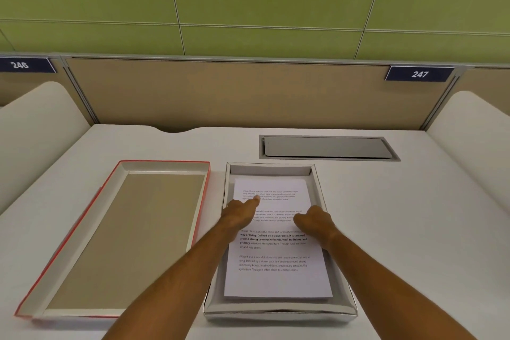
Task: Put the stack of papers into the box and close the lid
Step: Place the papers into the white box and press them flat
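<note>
My two hands press one stack of papers (277, 279) inside one box (278, 312): left hand (239, 212) pointing, other fingers curled, right hand (313, 219) fisted; one lid (116, 240) lies beside it.

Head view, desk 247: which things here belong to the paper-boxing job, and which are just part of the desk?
Part of the job:
- stack of papers, lying inside the box
- box
- lid, upturned on the table, left of the box
- left hand and right hand, both resting on the papers

Just there:
- desk hatch
- number plates 246 and 247
- table
</note>
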Demonstrator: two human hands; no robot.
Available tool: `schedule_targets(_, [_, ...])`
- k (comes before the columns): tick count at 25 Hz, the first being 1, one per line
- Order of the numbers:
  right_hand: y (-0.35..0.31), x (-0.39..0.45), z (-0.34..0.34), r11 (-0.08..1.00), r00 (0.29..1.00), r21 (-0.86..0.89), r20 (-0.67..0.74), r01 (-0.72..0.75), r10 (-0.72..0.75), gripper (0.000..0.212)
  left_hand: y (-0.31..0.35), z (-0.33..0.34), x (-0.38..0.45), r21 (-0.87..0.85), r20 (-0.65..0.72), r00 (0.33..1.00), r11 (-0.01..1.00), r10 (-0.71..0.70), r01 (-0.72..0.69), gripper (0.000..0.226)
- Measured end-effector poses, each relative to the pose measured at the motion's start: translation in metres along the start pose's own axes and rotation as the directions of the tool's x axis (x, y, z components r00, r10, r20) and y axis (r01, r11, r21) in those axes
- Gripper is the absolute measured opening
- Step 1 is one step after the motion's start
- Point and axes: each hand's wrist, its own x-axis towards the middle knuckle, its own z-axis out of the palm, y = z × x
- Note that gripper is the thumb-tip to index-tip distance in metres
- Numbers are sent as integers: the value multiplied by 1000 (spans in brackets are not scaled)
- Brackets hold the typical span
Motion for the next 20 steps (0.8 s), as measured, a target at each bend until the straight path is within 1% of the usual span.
schedule_targets(2, [2,-4,2,998,999,-52,22,45,-43,13,-5,1,-1,57,-12,1000,998,20,-20,81])
schedule_targets(3, [3,-7,3,993,996,-92,41,79,-76,16,-10,1,-2,121,-11,999,992,42,-40,87])
schedule_targets(4, [7,-11,5,983,992,-139,61,116,-109,27,-15,1,-4,188,0,997,980,73,-72,93])
schedule_targets(6, [18,-21,9,956,979,-229,124,185,-160,64,-30,5,-11,282,49,988,947,147,-155,104])
schedule_targets(8, [33,-33,12,926,954,-285,236,248,-183,101,-49,9,-23,341,121,973,912,197,-227,120])
schedule_targets(9, [40,-39,12,910,941,-314,287,270,-180,114,-58,11,-28,373,151,966,892,212,-254,129])
schedule_targets(10, [48,-45,12,893,930,-349,326,285,-170,123,-67,13,-34,406,172,962,874,214,-267,136])
schedule_targets(11, [55,-50,11,872,923,-389,351,297,-158,128,-75,14,-39,445,183,962,855,203,-266,141])
schedule_targets(13, [64,-57,10,829,916,-458,374,321,-148,132,-85,17,-48,526,195,964,811,179,-256,142])
schedule_targets(16, [65,-58,11,786,907,-507,389,354,-158,131,-90,22,-55,604,187,966,754,180,-257,134])
schedule_targets(20, [67,-57,19,703,905,-595,387,390,-176,126,-87,29,-58,647,148,972,726,180,-233,128])
